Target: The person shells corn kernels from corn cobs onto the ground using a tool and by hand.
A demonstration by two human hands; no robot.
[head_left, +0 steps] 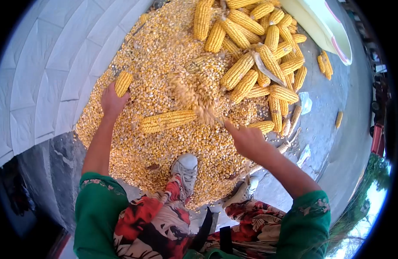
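At the left side of the kernel pile, my left hand is closed round an ear of corn, its yellow rows standing out past the fingers. My right hand is over the right part of the loose corn kernels, with its fingers curled. From its fingertips a blurred, golden-brown mass widens toward the upper left; I cannot tell whether it is loose kernels in motion or a held thing. Between the hands, another ear of corn lies on the kernels, touched by neither.
Many whole ears are heaped at the upper right, near a pale tub. Left of the pile stands a white tiled surface. My shoe is on the kernels. Scraps of plastic and single ears lie on the concrete.
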